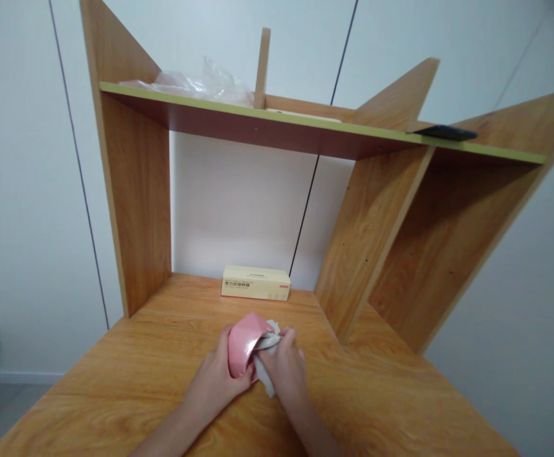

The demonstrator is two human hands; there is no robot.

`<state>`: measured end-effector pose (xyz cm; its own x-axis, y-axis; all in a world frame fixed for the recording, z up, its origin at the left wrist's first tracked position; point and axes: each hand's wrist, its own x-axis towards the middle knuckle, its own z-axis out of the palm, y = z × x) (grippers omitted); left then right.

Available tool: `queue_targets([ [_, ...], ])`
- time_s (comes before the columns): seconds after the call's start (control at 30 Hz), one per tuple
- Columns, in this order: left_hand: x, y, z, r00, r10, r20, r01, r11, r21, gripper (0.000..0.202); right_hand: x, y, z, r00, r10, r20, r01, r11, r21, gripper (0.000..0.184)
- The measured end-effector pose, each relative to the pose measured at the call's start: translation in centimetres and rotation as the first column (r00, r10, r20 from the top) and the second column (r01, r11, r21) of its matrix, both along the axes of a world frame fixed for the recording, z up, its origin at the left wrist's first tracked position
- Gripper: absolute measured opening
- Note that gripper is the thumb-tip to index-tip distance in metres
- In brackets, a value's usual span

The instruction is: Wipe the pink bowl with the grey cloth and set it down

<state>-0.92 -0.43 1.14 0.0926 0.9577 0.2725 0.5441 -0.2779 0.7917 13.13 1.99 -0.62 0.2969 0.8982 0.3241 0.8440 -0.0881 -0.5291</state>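
A shiny pink bowl [244, 343], faceted on its outside, is tipped on its side above the wooden desk with its opening toward the right. Wrapped around its left side is my left hand [226, 365], thumb at the near edge. My right hand [283, 362] grips a crumpled pale grey cloth [264, 374] and presses part of it into the bowl's opening. The bowl's inside is mostly hidden by the cloth and my fingers.
A long cream box [256, 284] with printed lettering lies behind my hands on the desk [129, 368]. Wooden uprights [376, 235] support a shelf [257, 124] above. On it rest a clear plastic bag [200, 86] and a dark flat item [445, 132].
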Motion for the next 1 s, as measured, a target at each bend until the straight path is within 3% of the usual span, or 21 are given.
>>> queue_targets([
  [0.1,0.0,-0.1,0.1,0.996,-0.019,-0.089,0.016,0.999,-0.031,0.068,0.4,0.2,0.1,0.998,-0.017,-0.056,0.016,1.000,-0.021,0.025],
  [0.27,0.0,0.0,-0.2,0.991,-0.014,-0.133,0.009,0.999,-0.040,0.079,0.8,0.1,0.3,0.995,0.020,0.101,-0.048,0.956,0.291,0.013],
  [0.33,0.0,0.0,-0.2,0.987,-0.014,-0.159,0.008,0.999,-0.035,0.079,1.0,0.0,0.2,0.991,0.049,0.122,-0.089,0.932,0.350,0.011],
  [0.43,0.0,-0.3,0.1,0.986,-0.021,-0.163,0.016,0.999,-0.032,0.080,1.1,0.1,0.0,0.994,0.069,0.082,-0.087,0.967,0.240,0.019],
  [0.57,0.0,-0.5,0.5,0.989,-0.049,-0.140,0.048,0.999,-0.011,0.078,1.4,0.2,-0.3,0.997,0.005,0.081,-0.009,0.999,0.047,0.052],
  [0.67,0.2,-0.6,0.7,0.986,-0.067,-0.152,0.069,0.998,0.006,0.075,1.5,-0.1,-0.1,0.987,-0.019,0.156,-0.002,0.991,0.135,0.059],
  [0.77,0.2,-0.7,1.1,0.981,-0.052,-0.188,0.055,0.998,0.010,0.071,1.4,-0.4,0.3,0.969,0.060,0.239,-0.136,0.939,0.315,0.056],
  [0.83,0.1,-0.9,1.5,0.975,-0.036,-0.218,0.039,0.999,0.008,0.072,1.4,-0.5,0.6,0.963,0.099,0.250,-0.189,0.912,0.366,0.057],
  [1.0,-0.4,-1.3,2.1,0.967,-0.028,-0.252,0.034,0.999,0.017,0.074,1.2,-0.3,0.6,0.986,0.161,0.050,-0.169,0.953,0.252,0.070],
])
